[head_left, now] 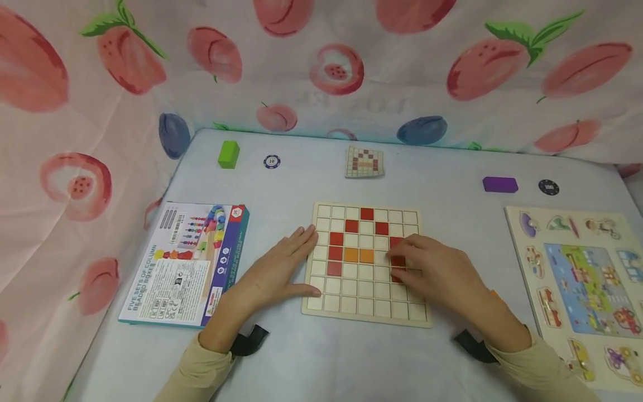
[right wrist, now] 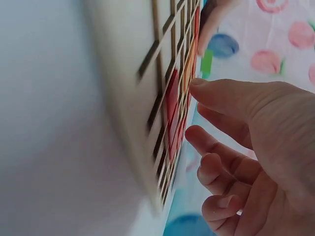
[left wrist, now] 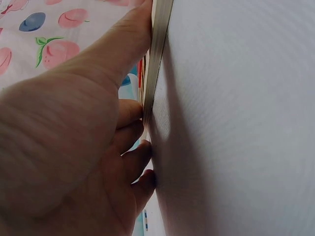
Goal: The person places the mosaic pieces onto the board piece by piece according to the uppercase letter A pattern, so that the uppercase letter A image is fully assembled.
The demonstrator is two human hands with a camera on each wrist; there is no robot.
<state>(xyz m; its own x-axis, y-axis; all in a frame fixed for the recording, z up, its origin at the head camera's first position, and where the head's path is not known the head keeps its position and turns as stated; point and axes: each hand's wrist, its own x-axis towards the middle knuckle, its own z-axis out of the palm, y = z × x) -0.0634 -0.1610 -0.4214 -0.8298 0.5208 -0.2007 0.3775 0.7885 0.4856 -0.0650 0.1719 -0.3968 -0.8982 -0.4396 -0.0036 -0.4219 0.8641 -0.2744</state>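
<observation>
A wooden grid board [head_left: 366,321] lies on the table, with red tiles [head_left: 335,238] and two orange tiles [head_left: 359,255] set in its squares. Against the board's left edge rests my left hand [head_left: 276,268], its fingers extended and thumb spread. My right hand [head_left: 437,271] is over the board's right side, by the red tiles there, partly covering them. In the right wrist view its thumb [right wrist: 221,96] and bent fingers are apart, and nothing shows between them. A small pattern card [head_left: 364,162] with a similar grid lies behind the board.
On the left is a bead-set box [head_left: 186,262], with a green block [head_left: 229,154] and a poker chip [head_left: 272,162] farther back. To the right are a purple block [head_left: 499,185], a dark chip [head_left: 548,187] and a picture puzzle [head_left: 582,279]. A peach-print cloth [head_left: 382,106] hangs behind.
</observation>
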